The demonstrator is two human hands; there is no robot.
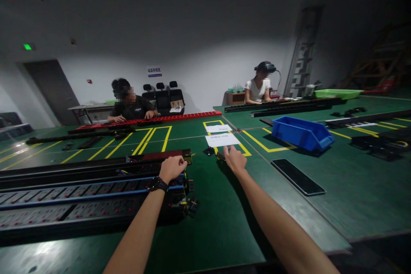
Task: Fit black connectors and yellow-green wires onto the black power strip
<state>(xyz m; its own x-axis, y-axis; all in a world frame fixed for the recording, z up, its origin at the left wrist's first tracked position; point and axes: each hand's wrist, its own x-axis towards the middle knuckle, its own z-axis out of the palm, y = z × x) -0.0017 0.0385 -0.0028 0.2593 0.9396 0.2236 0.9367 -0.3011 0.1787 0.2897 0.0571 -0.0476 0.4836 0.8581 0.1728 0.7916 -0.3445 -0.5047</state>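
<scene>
My left hand (172,168), with a black watch (158,184) on the wrist, is over the right end of the long black strips (96,207). Its fingers are curled down at that end; what they grip is hidden. The strips carry rows of dark blocks with red dots, and short wires and connectors (192,206) stick out at the end. Further right, my right hand (235,159) reaches to the table just in front of a white paper sheet (222,140). Its fingers are closed at a small dark piece (221,156), too unclear to name.
A blue bin (300,133) and a dark phone-like slab (298,176) lie to the right. A red slotted rail (189,116) crosses the far side. Two people sit across the green table (205,231), one left, one right. Black parts (379,145) lie far right.
</scene>
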